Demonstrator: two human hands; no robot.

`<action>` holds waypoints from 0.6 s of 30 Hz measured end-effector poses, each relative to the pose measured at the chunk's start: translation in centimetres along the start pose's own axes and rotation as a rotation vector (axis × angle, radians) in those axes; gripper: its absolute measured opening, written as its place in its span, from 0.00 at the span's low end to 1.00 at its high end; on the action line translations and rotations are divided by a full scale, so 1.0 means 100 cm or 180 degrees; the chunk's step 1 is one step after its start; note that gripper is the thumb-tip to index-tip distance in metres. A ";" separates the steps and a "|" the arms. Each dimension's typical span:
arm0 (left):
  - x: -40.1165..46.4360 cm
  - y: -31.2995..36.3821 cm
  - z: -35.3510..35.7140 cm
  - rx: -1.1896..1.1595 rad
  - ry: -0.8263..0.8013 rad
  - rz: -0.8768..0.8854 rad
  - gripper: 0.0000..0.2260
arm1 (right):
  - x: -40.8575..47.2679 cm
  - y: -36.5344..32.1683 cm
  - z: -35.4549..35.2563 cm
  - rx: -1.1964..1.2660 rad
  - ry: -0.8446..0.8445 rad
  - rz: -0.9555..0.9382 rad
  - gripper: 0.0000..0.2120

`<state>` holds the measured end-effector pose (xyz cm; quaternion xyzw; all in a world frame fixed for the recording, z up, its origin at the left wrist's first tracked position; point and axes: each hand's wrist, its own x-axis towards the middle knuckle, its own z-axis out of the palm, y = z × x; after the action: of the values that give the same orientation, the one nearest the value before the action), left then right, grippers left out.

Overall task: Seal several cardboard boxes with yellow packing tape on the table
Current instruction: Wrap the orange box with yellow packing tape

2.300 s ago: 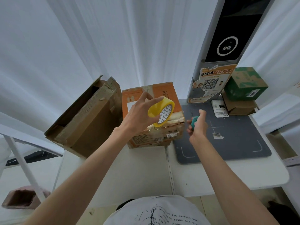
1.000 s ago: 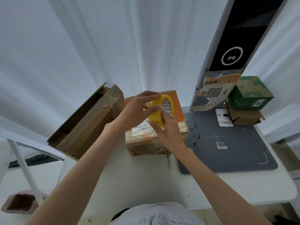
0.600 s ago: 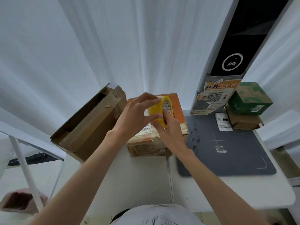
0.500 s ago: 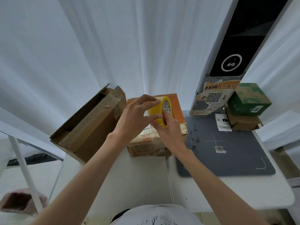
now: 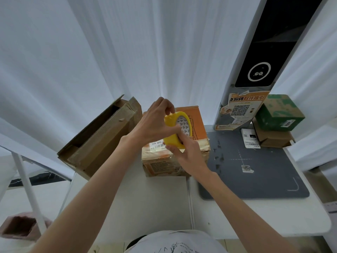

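Left hand [image 5: 155, 123] curled round the yellow tape roll [image 5: 176, 131], fingers arched over its top edge, thumb under. Right hand [image 5: 187, 154] just below and to the right of it, fingertips pinching at the roll's lower rim. Roll held on edge, printed core facing right, directly above the orange-topped cardboard box [image 5: 197, 125]. Whether roll and box touch: cannot tell. Box standing on the white bench [image 5: 145, 201], beneath both hands, white barcode label on its near top edge just under the left wrist. To the left of the left hand, a larger brown cardboard box [image 5: 102, 137], tilted, flaps open. To the right of the right hand, a grey mat [image 5: 255, 176] on the bench; beyond it, well apart, a green box [image 5: 279, 112] stacked on a small brown box [image 5: 273, 138].
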<state>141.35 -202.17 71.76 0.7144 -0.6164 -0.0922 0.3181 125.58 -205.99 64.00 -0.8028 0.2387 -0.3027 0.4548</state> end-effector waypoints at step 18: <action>-0.017 0.008 0.029 0.0146 0.1053 0.0112 0.11 | -0.001 -0.012 0.004 0.0315 0.0256 0.0213 0.18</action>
<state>138.76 -201.62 69.50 0.7160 -0.5699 0.0463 0.4005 125.93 -205.08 64.84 -0.7582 0.2681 -0.3308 0.4938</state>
